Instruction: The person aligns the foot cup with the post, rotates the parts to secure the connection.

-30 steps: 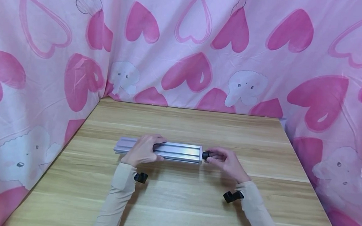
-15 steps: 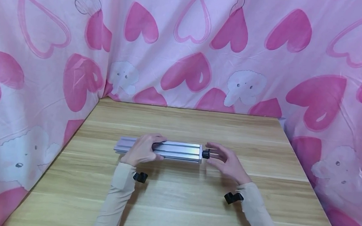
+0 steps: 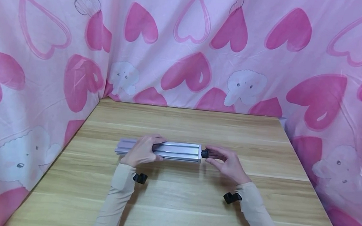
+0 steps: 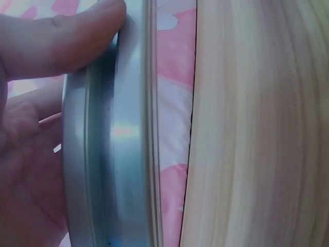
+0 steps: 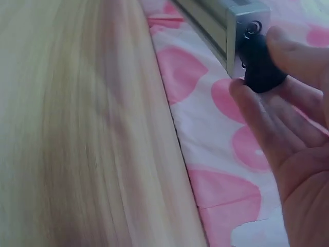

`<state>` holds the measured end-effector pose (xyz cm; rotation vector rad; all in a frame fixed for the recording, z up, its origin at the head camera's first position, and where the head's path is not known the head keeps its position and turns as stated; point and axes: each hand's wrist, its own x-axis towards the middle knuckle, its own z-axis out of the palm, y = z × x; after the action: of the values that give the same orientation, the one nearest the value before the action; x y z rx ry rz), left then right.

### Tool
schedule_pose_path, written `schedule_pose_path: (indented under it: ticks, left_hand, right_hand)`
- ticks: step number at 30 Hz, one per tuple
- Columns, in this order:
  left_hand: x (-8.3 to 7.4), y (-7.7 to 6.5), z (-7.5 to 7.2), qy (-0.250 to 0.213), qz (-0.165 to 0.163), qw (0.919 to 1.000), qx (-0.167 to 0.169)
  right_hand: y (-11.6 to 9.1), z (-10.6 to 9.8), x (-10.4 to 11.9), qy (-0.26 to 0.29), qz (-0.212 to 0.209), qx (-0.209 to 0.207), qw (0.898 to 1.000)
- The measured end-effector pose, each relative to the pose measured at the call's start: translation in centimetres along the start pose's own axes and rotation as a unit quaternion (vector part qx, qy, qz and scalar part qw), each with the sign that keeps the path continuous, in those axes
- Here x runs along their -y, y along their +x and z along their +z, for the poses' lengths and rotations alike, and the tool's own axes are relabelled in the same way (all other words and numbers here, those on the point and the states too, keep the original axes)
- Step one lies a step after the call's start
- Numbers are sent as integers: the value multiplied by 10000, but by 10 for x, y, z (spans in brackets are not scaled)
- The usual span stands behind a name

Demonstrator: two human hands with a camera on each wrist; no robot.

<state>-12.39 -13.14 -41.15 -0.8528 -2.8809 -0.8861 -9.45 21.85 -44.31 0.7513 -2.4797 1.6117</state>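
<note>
My left hand grips a long silver aluminium extrusion profile with grooves along its sides, holding it level over the table. In the left wrist view the thumb presses on the grooved face of the profile, and the other fingers pass behind it. A black knob sticks out of the end plate at the profile's right end. Around that knob my right hand has its thumb on one side and its fingers on the other, as the right wrist view shows.
Under the hands lies a wood-grain table. Pink curtains with hearts and white cartoon animals hang behind and at both sides. A black camera mount sits at the left wrist and another at the right wrist.
The right hand's fingers spread away from the knob half a second ago and have now closed in around it again. The left hand and the profile stay nearly in place.
</note>
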Motion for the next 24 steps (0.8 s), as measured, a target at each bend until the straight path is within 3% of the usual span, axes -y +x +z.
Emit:
schedule_pose_path:
  ticks: [6,9,19,21,24]
  left_hand:
    - [-4,0,4,217,87,9996,-145]
    - [-7,0,6,362,119,9990,-241]
    - [-6,1,11,685,275,9963,-445]
    - [-5,2,11,708,280,9960,-468]
    - [-3,0,8,583,195,9972,-436]
  right_hand:
    - [-2,-2,-3,567,1383,168,9886]
    - [-2,-3,-4,797,1821,234,9798]
    - [1,-2,2,1599,2413,395,9564]
    - [1,1,1,1643,2388,378,9563]
    - [-2,7,-3,1358,2009,310,9697]
